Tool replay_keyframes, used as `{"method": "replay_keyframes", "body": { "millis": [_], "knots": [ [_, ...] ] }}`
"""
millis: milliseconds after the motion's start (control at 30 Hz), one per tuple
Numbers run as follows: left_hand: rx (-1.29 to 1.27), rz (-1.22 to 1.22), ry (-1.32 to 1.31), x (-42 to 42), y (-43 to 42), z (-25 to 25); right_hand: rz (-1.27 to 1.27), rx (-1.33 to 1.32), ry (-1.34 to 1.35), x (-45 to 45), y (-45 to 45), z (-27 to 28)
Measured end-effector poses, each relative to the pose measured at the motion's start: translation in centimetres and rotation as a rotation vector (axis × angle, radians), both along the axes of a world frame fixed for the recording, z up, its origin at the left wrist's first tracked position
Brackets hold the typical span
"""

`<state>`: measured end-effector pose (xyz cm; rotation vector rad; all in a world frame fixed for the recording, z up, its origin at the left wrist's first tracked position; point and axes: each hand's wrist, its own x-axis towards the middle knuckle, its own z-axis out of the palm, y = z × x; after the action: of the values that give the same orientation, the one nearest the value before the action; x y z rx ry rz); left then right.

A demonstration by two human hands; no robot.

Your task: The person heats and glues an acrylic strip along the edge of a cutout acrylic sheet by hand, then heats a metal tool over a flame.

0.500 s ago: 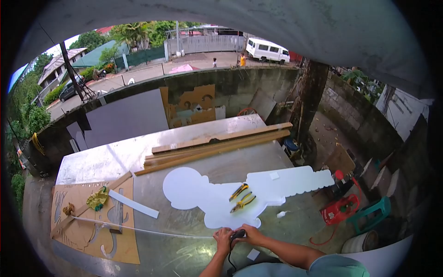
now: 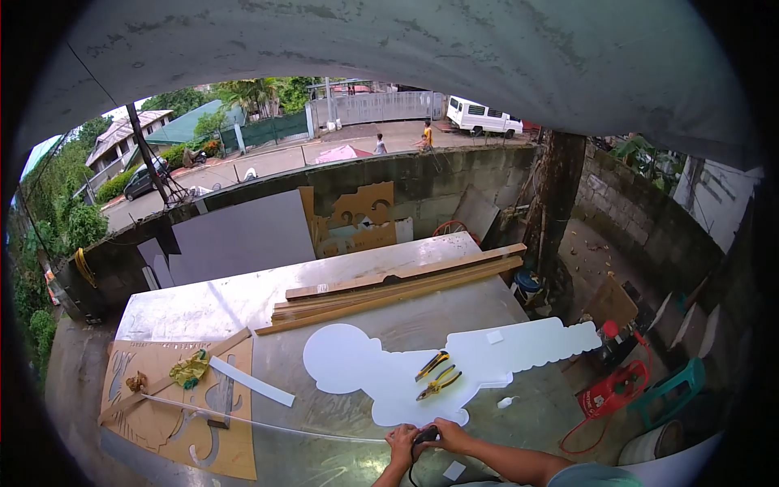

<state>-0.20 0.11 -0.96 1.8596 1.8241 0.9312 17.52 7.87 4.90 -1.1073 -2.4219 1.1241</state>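
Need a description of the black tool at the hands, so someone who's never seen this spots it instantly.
Find the large metal table and the white cutout lying on it. Just nearside of the cutout, the left hand and right hand meet at a black tool. Unlike the yellow-handled pliers on the cutout, it is in hand and trails a dark cord.

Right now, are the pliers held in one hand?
No, the pliers lie on the white cutout, apart from the left hand and right hand.
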Motion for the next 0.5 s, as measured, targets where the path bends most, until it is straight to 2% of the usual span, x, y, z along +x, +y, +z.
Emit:
{"method": "replay_keyframes", "body": {
  "millis": [500],
  "knots": [
    [0.003,0.026,-0.008,0.16,-0.07,-0.51,0.002,0.034,0.008,0.02,0.03,-0.2]
  ]
}}
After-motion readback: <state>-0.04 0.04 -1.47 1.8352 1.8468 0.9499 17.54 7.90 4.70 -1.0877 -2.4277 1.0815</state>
